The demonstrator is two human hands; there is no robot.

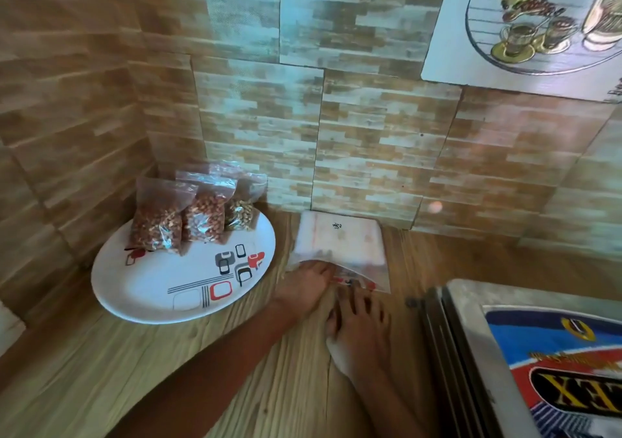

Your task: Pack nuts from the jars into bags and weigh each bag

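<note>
Nut bags (205, 219), filled, qty 3: upright in a row at the back of a white patterned plate (151, 289), in the corner by the wall. Empty bags (340, 239), 1 stack: flat on the wooden table (168, 370) against the wall, just R of the plate. Left hand (309, 283) at the stack's near edge, fingertips hidden under plastic, so can't tell if it grips; right hand (360, 323) just beside it, fingers spread & straight, pressing flat on the clear sleeve (368, 283).

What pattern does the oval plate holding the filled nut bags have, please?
The plate is white with red, grey, black rounded squares; head view.
</note>
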